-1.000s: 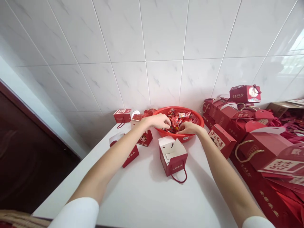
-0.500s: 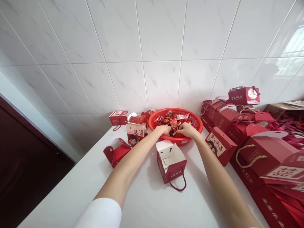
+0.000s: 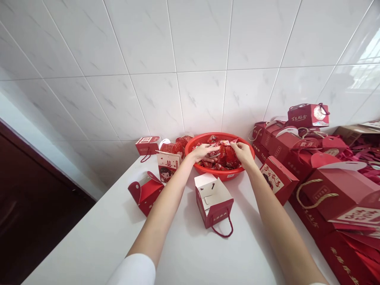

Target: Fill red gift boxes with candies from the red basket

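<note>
Well — both hands over basket.

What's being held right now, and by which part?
Right hand: appears to pinch a red packet by its upper edge, over the red basket. Left hand: fingers apart at the wrapped candies; whether it holds any can't be told.
</note>
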A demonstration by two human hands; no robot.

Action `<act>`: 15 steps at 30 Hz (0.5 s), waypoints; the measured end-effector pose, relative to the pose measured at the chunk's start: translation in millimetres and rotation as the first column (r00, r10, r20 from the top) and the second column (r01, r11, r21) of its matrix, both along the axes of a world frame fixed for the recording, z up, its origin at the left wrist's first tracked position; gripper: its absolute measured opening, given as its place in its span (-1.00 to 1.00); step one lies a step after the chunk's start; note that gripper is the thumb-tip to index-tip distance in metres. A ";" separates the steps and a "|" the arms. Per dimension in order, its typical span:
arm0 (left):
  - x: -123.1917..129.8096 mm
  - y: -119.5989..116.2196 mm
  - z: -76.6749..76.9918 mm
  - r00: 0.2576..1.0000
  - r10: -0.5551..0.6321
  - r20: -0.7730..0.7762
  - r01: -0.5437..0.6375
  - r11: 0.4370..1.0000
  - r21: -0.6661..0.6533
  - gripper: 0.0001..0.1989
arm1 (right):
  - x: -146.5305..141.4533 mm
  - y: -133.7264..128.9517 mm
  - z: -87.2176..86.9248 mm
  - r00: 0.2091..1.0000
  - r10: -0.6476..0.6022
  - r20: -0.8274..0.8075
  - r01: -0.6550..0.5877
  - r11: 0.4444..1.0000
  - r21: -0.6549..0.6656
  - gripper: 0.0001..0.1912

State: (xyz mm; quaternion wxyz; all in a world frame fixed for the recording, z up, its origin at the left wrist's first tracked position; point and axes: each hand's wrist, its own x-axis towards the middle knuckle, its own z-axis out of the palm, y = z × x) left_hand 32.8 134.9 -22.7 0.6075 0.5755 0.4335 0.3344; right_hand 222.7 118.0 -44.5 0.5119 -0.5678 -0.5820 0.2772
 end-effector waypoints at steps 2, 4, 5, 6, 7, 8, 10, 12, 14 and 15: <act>-1.5 -0.7 2.8 0.997 0.024 0.068 -0.020 0.998 -0.063 -0.68 | -0.4 -3.3 2.4 0.999 0.019 -0.041 -0.019 1.000 0.001 -0.47; -3.0 0.1 3.7 0.988 0.059 0.140 -0.043 0.993 -0.114 -0.72 | -1.0 -6.8 4.8 0.997 0.041 -0.070 -0.041 0.999 0.001 -0.48; -3.7 0.7 3.7 0.983 0.069 0.171 -0.046 0.990 -0.134 -0.73 | -1.2 -8.1 5.7 0.995 0.050 -0.081 -0.050 0.999 0.002 -0.48; -4.3 1.2 3.3 0.978 0.070 0.196 -0.041 0.988 -0.146 -0.75 | -1.5 -8.9 6.4 0.994 0.056 -0.090 -0.056 0.998 0.006 -0.48; -4.9 1.6 2.7 0.975 0.063 0.215 -0.031 0.989 -0.148 -0.77 | -1.8 -9.3 6.8 0.992 0.060 -0.108 -0.060 0.998 0.009 -0.48; -5.4 1.8 2.0 0.972 0.051 0.231 -0.018 0.990 -0.141 -0.79 | -2.0 -9.2 6.9 0.988 0.065 -0.137 -0.064 0.998 0.010 -0.48; -6.3 1.5 0.5 0.969 0.025 0.246 0.002 0.994 -0.111 -0.82 | -2.1 -8.0 6.2 0.975 0.076 -0.209 -0.077 0.997 0.007 -0.48; -7.1 0.9 -0.9 0.967 0.003 0.254 0.017 0.997 -0.077 -0.78 | -1.9 -6.3 5.0 0.958 0.087 -0.273 -0.091 0.996 -0.002 -0.50; -7.7 0.3 -2.0 0.969 -0.012 0.247 0.025 0.998 -0.049 -0.69 | -1.5 -4.6 3.9 0.949 0.091 -0.302 -0.098 0.995 -0.010 -0.51; -7.8 0.2 -2.4 0.971 -0.022 0.239 0.032 0.999 -0.038 -0.67 | -1.2 -3.9 3.5 0.945 0.089 -0.314 -0.098 0.995 -0.013 -0.52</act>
